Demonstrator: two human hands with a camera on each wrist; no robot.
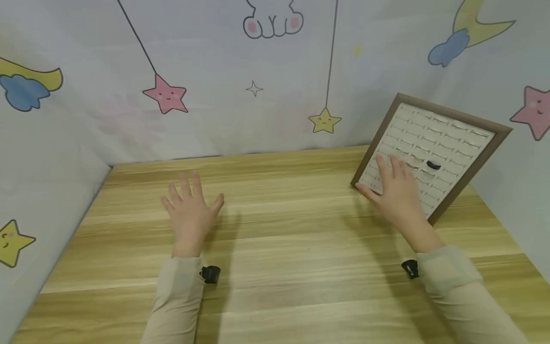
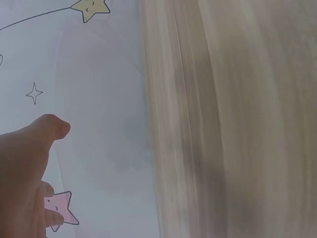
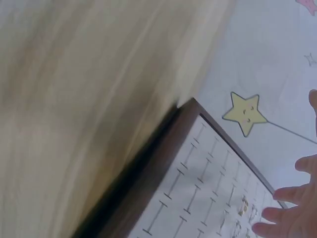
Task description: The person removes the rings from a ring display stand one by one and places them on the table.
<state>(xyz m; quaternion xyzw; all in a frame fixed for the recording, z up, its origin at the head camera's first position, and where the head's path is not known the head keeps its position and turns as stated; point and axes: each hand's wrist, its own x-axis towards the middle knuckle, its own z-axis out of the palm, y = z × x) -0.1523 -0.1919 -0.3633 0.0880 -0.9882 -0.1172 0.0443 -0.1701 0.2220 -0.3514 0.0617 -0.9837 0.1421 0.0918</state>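
Note:
A ring display board (image 1: 457,152) with a brown wooden frame and a pale slotted panel leans at the right back of the table. Several rings sit in its slots, among them a gold-toned one (image 3: 242,206), and a small black piece (image 1: 433,165) stands out on the panel. My right hand (image 1: 399,196) is in front of the board's lower left part, fingers spread; whether it touches the panel I cannot tell. Over the left part of the table my left hand (image 1: 189,215) is held with fingers spread and nothing in it. In the left wrist view its thumb (image 2: 47,128) points outward.
The wooden table (image 1: 283,239) stretches between both arms. Behind it and at both sides hangs a white cloth (image 1: 240,124) printed with stars, moons and clouds. A small black camera is worn at each wrist.

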